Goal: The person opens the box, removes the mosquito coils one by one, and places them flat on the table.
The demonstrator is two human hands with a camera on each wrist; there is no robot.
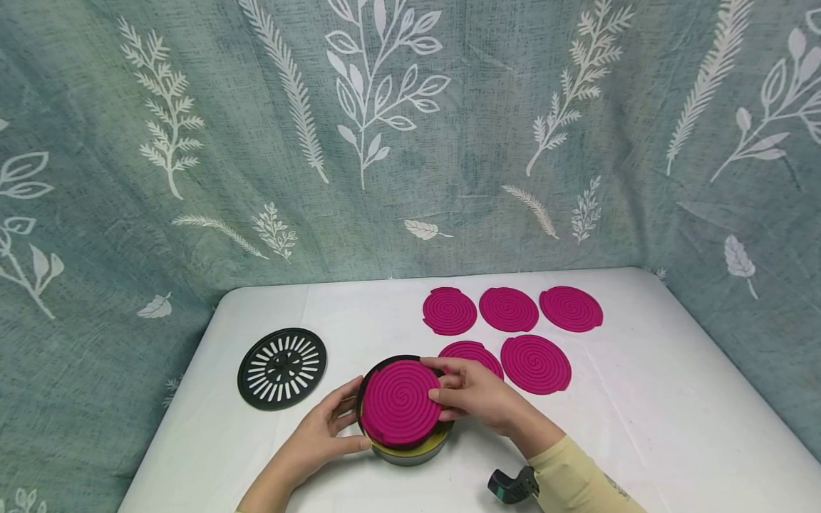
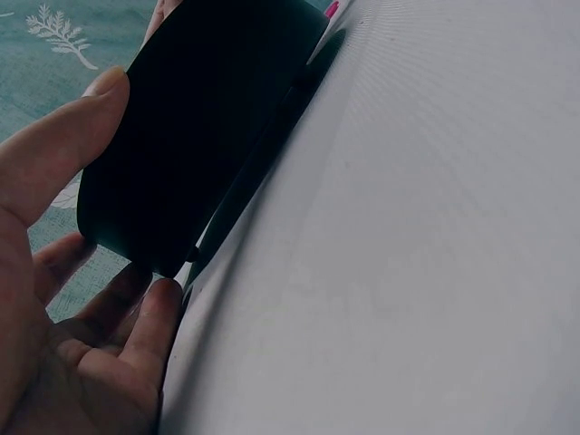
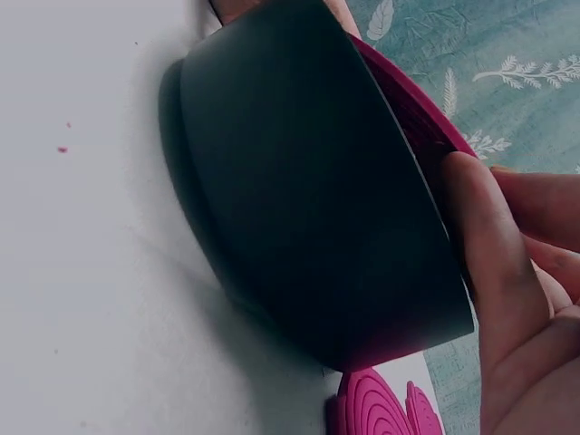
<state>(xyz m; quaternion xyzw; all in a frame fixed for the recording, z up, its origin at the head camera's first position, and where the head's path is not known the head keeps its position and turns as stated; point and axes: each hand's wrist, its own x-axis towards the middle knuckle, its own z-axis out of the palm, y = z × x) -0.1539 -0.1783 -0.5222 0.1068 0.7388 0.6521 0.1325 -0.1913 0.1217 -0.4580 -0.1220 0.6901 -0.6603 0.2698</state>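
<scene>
A round, dark tin [image 1: 410, 457] with a yellowish inside stands near the front middle of the table. My left hand [image 1: 323, 432] grips its left side, thumb near the rim and fingers spread around the wall [image 2: 195, 136]. A magenta mosquito coil [image 1: 400, 405] lies tilted over the tin's mouth, covering most of the opening. From the right, my right hand [image 1: 479, 396] pinches the coil's edge between thumb and fingers. In the right wrist view, the coil's edge [image 3: 419, 101] shows above the tin's rim. How much of the coil rests inside is hidden.
A black slotted lid [image 1: 284, 368] lies on the white table [image 1: 346, 313] to the left. Several flat magenta coils [image 1: 535, 364] are spread at the back right, one [image 1: 471, 350] partly behind my right hand. A leaf-patterned curtain [image 1: 410, 142] hangs behind.
</scene>
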